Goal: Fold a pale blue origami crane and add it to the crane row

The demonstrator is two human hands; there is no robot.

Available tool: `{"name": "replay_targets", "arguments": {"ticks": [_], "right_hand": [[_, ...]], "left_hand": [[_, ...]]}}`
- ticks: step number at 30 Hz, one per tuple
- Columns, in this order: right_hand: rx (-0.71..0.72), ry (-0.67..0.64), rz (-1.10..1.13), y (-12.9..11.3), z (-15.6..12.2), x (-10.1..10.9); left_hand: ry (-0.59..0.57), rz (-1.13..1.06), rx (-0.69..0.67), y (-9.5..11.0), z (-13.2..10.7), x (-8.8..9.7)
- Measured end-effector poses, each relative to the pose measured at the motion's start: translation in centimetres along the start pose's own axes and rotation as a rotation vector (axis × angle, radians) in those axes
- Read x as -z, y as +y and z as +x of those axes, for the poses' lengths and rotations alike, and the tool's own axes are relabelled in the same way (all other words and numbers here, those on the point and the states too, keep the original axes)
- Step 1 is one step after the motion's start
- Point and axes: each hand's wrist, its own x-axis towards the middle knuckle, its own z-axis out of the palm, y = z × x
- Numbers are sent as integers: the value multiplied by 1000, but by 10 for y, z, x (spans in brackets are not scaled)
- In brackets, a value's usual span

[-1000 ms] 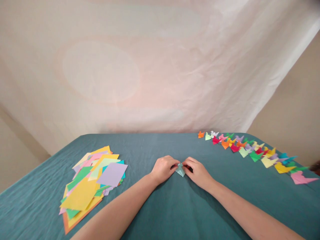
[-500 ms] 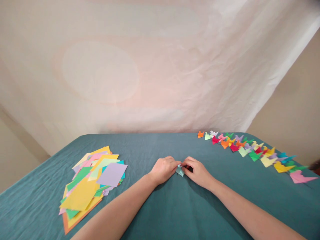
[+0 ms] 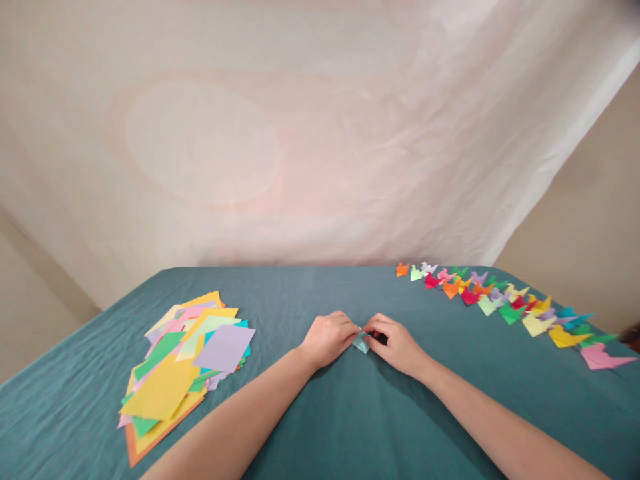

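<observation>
A small pale blue piece of folded paper [image 3: 361, 343] lies low over the cloth in the middle, between my two hands. My left hand [image 3: 331, 339] pinches its left side, with fingers bent and pressed together. From the other side, the thumb and forefinger of my right hand [image 3: 393, 341] close on its upper right edge. Part of the paper is hidden under the fingertips, so its exact folds cannot be made out.
Loose coloured paper sheets [image 3: 163, 390] lie in an overlapping pile on the left. Several folded paper birds, among them a pink bird [image 3: 600, 358], stand in rows along the right. A dark green cloth [image 3: 320, 427] covers the table, and a pale sheet [image 3: 310, 133] hangs behind it.
Both hands stay in nearly the same place, still on the folded paper. My left fingertips have shifted slightly at its top edge.
</observation>
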Motion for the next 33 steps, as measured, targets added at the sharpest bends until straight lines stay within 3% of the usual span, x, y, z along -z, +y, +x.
{"name": "replay_targets", "arguments": {"ticks": [12,22,27,33], "right_hand": [[62,40,-66,-2,-2,-2],[160,150,-326,-12,-4,-8],[220,115,-505,-19,-3,-6],[289,44,-567,-21,-3,-2]], "left_hand": [[-8,113,37,7,3,0],[-35,167,28,9,3,1],[-23,155,35,7,2,0],[-21,92,30,4,0,2]]}}
